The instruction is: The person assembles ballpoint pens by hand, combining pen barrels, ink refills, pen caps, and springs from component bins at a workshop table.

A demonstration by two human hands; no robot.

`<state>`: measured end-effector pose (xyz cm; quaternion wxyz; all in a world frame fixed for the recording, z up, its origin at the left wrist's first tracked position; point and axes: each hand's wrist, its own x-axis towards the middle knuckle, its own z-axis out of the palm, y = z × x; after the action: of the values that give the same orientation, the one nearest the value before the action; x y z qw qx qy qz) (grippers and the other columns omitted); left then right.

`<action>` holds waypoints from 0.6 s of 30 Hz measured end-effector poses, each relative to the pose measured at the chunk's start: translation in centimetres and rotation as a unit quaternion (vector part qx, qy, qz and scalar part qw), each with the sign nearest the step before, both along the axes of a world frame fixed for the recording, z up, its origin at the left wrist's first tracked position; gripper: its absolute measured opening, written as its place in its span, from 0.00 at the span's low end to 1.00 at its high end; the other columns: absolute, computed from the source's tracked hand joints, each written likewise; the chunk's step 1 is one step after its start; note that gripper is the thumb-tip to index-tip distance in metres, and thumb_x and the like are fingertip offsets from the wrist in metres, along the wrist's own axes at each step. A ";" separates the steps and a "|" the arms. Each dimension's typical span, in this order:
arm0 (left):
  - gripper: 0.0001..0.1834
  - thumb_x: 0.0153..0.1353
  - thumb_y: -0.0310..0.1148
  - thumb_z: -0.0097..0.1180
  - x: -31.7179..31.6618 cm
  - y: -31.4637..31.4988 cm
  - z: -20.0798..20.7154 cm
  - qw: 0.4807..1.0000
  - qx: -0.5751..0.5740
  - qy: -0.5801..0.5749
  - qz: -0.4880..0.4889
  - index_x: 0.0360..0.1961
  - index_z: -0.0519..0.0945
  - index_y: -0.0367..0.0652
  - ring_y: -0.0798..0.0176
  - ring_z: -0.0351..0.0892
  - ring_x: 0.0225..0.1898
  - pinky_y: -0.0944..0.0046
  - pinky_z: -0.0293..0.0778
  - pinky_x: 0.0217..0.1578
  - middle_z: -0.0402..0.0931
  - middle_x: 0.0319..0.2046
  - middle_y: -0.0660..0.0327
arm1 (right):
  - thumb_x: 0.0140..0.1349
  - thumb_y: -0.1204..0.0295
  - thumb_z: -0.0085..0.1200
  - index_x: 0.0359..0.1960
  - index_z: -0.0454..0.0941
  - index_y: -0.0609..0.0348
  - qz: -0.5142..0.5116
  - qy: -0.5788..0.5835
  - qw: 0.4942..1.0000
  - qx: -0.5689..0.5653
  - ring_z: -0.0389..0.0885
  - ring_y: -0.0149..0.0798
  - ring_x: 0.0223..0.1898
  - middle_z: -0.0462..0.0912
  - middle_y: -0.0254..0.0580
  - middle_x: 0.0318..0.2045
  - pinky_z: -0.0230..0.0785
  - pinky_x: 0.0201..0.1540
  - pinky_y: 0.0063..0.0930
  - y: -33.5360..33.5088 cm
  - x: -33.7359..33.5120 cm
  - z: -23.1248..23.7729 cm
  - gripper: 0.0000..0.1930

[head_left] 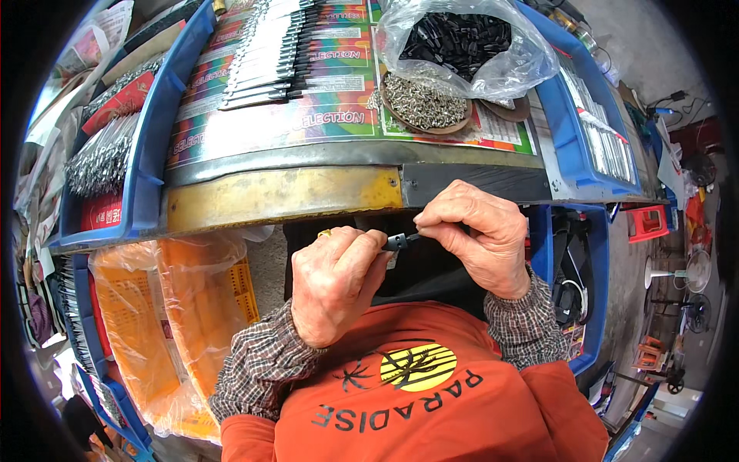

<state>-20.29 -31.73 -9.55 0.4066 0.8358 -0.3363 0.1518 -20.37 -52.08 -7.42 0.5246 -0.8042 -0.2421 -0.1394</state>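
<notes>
Front and centre, just off the bench edge and before an orange shirt: a small dark piece, stubby and smooth, two pale round spots on its face. Pinched at one end in the left hand, fingers curled tight, likely for a steady hold with the spotted face showing. Close in on the other side, the right hand, thumb and forefinger closed to a pinch beside the thin end; too small to tell what, if anything, between them. Checked, crinkled sleeves gathered at both wrists.

Up onto the bench: a shallow brown dish heaped with tiny shiny metal bits, set near the front, presumably for easy picking. Right behind, a clear, crumpled bag, mouth spread wide, probably for quick access to glossy black pieces. Over to the left, slim metal strips in a tight row, perhaps for order, on a glossy, brightly printed mat.

Out wide: a left bin in blue plastic, bristling with thin metal pieces; a right bin, also blue, with flat strips inside. Low left, orange crates under wrinkled clear film, maybe against dust.
</notes>
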 end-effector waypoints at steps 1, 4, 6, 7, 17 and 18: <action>0.12 0.45 0.23 0.65 0.0 0.0 0.0 1.000 0.000 0.000 0.000 0.32 0.77 0.40 0.57 0.74 0.24 0.60 0.71 0.25 0.73 0.23 0.60 | 0.49 0.82 0.63 0.31 0.80 0.63 0.000 0.000 1.000 0.000 0.77 0.36 0.28 0.80 0.40 0.28 0.69 0.32 0.27 0.1 -0.1 0.1 0.08; 0.12 0.45 0.24 0.65 -0.1 0.1 0.2 1.000 0.007 0.003 0.000 0.32 0.77 0.40 0.57 0.74 0.24 0.60 0.71 0.25 0.73 0.23 0.60 | 0.49 0.80 0.64 0.30 0.80 0.62 -0.022 0.032 0.999 -0.020 0.77 0.38 0.30 0.80 0.39 0.28 0.69 0.34 0.28 0.4 -0.3 0.3 0.07; 0.12 0.45 0.24 0.65 -0.1 0.0 0.3 1.000 0.006 0.007 -0.004 0.32 0.77 0.40 0.57 0.74 0.24 0.60 0.71 0.24 0.73 0.23 0.60 | 0.50 0.78 0.64 0.30 0.79 0.62 -0.010 -0.052 0.998 -0.046 0.77 0.40 0.32 0.80 0.38 0.29 0.69 0.36 0.31 0.6 0.0 0.0 0.07; 0.12 0.45 0.24 0.65 -0.1 0.0 0.4 1.000 0.006 0.008 -0.005 0.32 0.77 0.40 0.57 0.74 0.24 0.60 0.71 0.24 0.73 0.23 0.60 | 0.50 0.78 0.64 0.30 0.79 0.62 -0.010 -0.051 0.998 -0.047 0.77 0.40 0.32 0.80 0.38 0.29 0.69 0.36 0.31 0.8 0.0 -0.2 0.07; 0.12 0.45 0.24 0.64 0.0 0.0 0.4 1.000 0.009 0.000 -0.011 0.33 0.76 0.40 0.56 0.75 0.24 0.59 0.72 0.25 0.73 0.23 0.59 | 0.50 0.79 0.63 0.29 0.78 0.62 -0.017 -0.009 0.999 -0.042 0.76 0.41 0.32 0.79 0.40 0.27 0.69 0.35 0.31 1.4 -0.2 -0.9 0.06; 0.12 0.45 0.24 0.64 0.0 -0.1 0.3 1.000 0.005 -0.004 -0.012 0.33 0.76 0.40 0.56 0.75 0.24 0.59 0.72 0.25 0.73 0.23 0.59 | 0.50 0.80 0.63 0.29 0.78 0.62 -0.017 -0.009 0.999 -0.045 0.76 0.41 0.32 0.78 0.40 0.27 0.69 0.35 0.31 1.4 -0.2 -0.9 0.06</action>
<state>-20.27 -31.80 -9.28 0.4026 0.8330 -0.3492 0.1486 -20.60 -50.72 -8.33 0.4831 -0.8296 -0.2396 -0.1446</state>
